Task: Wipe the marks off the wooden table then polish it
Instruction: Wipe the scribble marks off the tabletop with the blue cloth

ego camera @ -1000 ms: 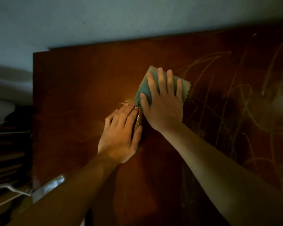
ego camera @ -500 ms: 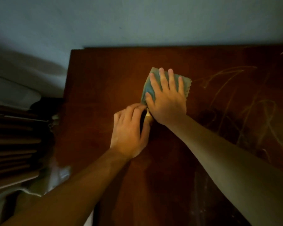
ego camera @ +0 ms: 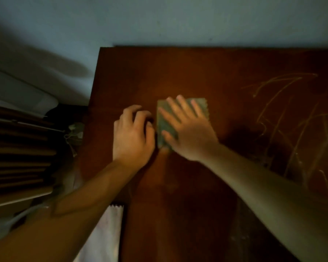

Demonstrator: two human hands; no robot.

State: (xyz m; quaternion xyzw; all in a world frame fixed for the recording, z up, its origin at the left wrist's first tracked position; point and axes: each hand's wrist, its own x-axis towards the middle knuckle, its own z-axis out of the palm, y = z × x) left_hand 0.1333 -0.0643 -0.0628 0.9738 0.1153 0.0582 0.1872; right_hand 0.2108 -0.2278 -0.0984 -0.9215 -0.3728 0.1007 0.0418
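While both forearms are reaching in from the near edge, a white cloth (ego camera: 107, 229) with a zigzag hem is hanging at the near left side of the wooden table (ego camera: 197, 72). Mid-table, the left hand (ego camera: 133, 133) is resting on the bare wood, fingers loosely curled, holding nothing. Just beside it, the right hand (ego camera: 187, 129) is pressing flat, fingers spread straight, on a folded green cloth (ego camera: 164, 125) lying on the tabletop, a pinked edge showing past the fingertips. To the right, pale scribbled marks (ego camera: 284, 110) are covering the dark surface, well apart from the cloth. Beyond the far edge, a bluish wall (ego camera: 178, 21) is standing; at left, stacked dark slats (ego camera: 19, 148) are showing, blurred.
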